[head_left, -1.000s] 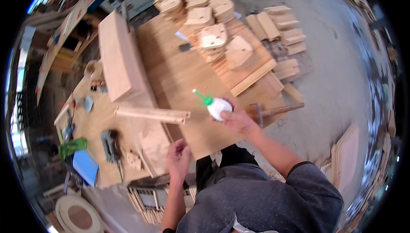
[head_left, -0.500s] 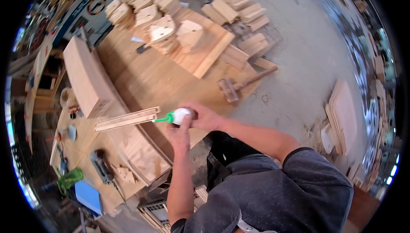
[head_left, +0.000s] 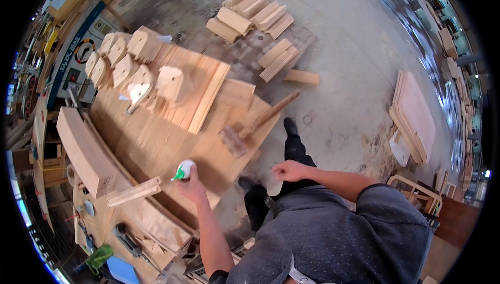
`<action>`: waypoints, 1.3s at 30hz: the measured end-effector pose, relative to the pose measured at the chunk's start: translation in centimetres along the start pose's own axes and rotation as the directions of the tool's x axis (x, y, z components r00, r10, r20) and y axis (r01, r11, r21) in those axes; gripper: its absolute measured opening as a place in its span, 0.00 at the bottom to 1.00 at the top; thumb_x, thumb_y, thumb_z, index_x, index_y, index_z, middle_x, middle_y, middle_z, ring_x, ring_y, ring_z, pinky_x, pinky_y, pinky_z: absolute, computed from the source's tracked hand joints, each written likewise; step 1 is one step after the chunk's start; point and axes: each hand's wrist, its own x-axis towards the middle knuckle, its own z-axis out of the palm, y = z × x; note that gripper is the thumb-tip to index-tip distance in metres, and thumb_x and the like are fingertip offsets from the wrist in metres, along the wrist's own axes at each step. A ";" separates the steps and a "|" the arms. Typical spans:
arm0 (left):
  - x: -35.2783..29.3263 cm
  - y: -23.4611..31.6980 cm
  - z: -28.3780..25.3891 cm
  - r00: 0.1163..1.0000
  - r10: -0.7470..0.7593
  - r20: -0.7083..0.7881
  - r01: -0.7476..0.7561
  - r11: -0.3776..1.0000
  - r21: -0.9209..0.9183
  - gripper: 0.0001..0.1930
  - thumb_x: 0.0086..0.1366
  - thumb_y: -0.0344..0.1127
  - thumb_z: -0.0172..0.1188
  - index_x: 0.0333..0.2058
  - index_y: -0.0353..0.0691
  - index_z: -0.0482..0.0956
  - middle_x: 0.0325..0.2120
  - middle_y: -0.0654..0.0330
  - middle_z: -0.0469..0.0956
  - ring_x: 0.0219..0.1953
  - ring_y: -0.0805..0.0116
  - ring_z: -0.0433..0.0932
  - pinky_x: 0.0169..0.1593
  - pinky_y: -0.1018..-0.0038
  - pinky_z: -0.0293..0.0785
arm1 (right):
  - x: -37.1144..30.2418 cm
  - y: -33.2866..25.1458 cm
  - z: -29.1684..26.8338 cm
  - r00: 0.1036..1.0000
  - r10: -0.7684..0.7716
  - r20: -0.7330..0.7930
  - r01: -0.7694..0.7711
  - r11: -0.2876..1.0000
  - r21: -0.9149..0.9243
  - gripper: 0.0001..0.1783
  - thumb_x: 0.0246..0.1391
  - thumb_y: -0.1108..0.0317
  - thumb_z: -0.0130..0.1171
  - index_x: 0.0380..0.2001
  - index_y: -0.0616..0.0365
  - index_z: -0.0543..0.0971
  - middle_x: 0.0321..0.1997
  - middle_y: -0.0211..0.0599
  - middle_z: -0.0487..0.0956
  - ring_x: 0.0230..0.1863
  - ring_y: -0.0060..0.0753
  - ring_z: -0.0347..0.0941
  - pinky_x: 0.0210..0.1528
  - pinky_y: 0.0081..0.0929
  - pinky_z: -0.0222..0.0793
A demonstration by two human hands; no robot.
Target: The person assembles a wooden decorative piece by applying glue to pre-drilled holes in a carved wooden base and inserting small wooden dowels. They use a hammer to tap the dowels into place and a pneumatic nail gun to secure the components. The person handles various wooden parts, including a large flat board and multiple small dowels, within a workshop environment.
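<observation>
My left hand grips a white squeeze bottle with a green nozzle, held over the wooden workbench. Just beyond the nozzle on the left, a narrow grooved wooden strip lies across a long curved wooden piece. My right hand is apart from the bottle, in front of my body over the floor. Its fingers are loosely bent and nothing shows in them. A wooden mallet rests on the bench between and beyond the hands.
Shaped wooden blocks stand in a cluster on a board at the far left. A thick curved beam lies at left. A power tool sits near the left front. Wood pieces and stacked panels are on the floor.
My right hand has let go of the bottle and moved right. My left hand now holds the bottle alone, farther left and lower in the picture. The whole view has shifted.
</observation>
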 end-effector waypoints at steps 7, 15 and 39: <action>-0.6 -1.4 2.3 0.977 0.026 -0.213 0.018 0.980 0.200 0.28 0.63 0.22 0.68 0.60 0.26 0.68 0.54 0.49 0.77 0.54 0.60 0.78 0.60 0.65 0.75 | 4.5 9.5 -25.9 0.892 0.378 -0.246 -0.169 0.786 0.595 0.20 0.62 0.62 0.62 0.54 0.60 0.78 0.40 0.33 0.83 0.38 0.24 0.80 0.41 0.24 0.78; -17.4 -4.5 9.1 0.805 0.031 -0.592 0.587 0.098 0.804 0.30 0.66 0.37 0.67 0.63 0.34 0.68 0.51 0.41 0.78 0.50 0.46 0.79 0.52 0.60 0.77 | 34.8 20.5 -61.7 0.852 0.316 -0.418 -0.176 0.924 0.340 0.14 0.64 0.58 0.54 0.30 0.54 0.79 0.23 0.28 0.79 0.25 0.22 0.76 0.27 0.24 0.71; -23.4 -4.5 28.4 0.442 -0.715 -0.541 0.826 0.090 0.556 0.23 0.65 0.36 0.65 0.56 0.30 0.75 0.43 0.47 0.82 0.41 0.57 0.80 0.46 0.64 0.78 | 60.7 21.2 -85.4 0.852 0.385 -0.356 0.068 0.592 0.803 0.17 0.61 0.66 0.62 0.50 0.63 0.75 0.45 0.44 0.79 0.42 0.41 0.80 0.41 0.36 0.84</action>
